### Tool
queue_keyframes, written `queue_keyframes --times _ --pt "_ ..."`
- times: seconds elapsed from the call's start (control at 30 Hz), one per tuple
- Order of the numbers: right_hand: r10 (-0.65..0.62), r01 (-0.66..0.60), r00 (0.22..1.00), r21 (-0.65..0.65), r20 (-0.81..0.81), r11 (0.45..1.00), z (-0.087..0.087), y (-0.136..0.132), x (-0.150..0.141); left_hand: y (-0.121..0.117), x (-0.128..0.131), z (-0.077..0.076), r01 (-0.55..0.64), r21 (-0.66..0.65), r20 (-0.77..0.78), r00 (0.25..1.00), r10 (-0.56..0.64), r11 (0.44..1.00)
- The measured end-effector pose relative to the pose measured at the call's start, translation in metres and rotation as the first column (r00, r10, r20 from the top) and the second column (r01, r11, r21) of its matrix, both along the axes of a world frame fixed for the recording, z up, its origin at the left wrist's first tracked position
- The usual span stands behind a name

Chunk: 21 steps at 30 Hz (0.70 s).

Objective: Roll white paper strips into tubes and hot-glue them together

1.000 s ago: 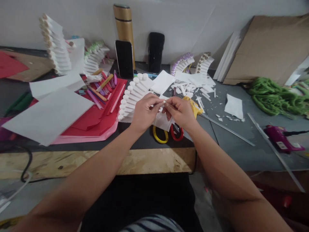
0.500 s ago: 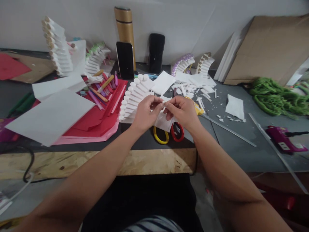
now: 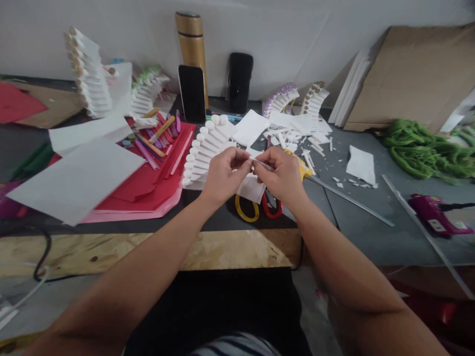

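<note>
My left hand (image 3: 227, 170) and my right hand (image 3: 280, 173) meet at the fingertips above the table. Both are closed in a pinch on a small white piece (image 3: 254, 158), probably paper; the fingers cover most of it. Left of my left hand, a fan of white rolled paper tubes (image 3: 202, 151) with round ends lies on the table. Below my hands are a white paper sheet (image 3: 251, 190) and scissors with one yellow and one red handle (image 3: 248, 217). A yellow object (image 3: 305, 169), partly hidden, sits just behind my right hand.
White paper scraps (image 3: 285, 136) lie behind my hands. To the left are red sheets (image 3: 129, 193) and coloured rolls (image 3: 161, 131). A phone (image 3: 192, 94) leans before a gold flask (image 3: 189, 24). Rightward lie a metal strip (image 3: 356, 205), green yarn (image 3: 426, 148) and a purple power strip (image 3: 438, 212).
The fingers of my right hand have shifted slightly around the white piece, and a little more of it shows between the fingertips. Everything else on the table stays in place.
</note>
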State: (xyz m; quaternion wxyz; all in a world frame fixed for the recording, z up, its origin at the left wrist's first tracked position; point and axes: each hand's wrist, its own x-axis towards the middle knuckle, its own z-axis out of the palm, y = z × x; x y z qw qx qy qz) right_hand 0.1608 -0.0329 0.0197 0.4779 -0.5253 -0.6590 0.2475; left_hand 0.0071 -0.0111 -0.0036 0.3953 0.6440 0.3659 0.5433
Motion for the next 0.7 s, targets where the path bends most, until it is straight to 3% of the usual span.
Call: queue_keyframes --times 0.13,0.23,0.33,0.43,0.57,0.7 --pt "0.092 -0.092 0.993 -0.003 -0.073 0.996 -0.0004 -0.003 -0.0016 -0.0029 -0.0015 0.0029 -0.051 0.098 -0.049 0.997 0.056 0.994" --pt "0.164 -0.169 0.976 -0.026 -0.147 0.985 0.0014 -0.0039 -0.0019 -0.0031 -0.0035 0.0029 -0.101 0.242 -0.133 0.982 0.136 0.965" --pt "0.155 -0.164 0.975 -0.042 -0.157 0.986 0.0031 -0.0038 -0.0014 -0.0037 -0.0042 0.0018 -0.122 0.376 -0.223 0.95 0.218 0.919" --pt "0.158 -0.168 0.973 -0.045 -0.17 0.985 0.0034 -0.0032 -0.0003 -0.0053 -0.0036 0.0005 -0.125 0.425 -0.248 0.936 0.249 0.897" --pt "0.17 -0.191 0.964 -0.086 -0.207 0.978 0.0044 -0.0019 0.0027 -0.0071 -0.0018 -0.0001 -0.108 0.372 -0.222 0.954 0.202 0.922" --pt "0.185 -0.207 0.964 -0.105 -0.189 0.973 0.0064 0.0007 0.0073 -0.0024 -0.0031 0.0022 -0.012 0.056 -0.028 1.0 0.014 0.998"
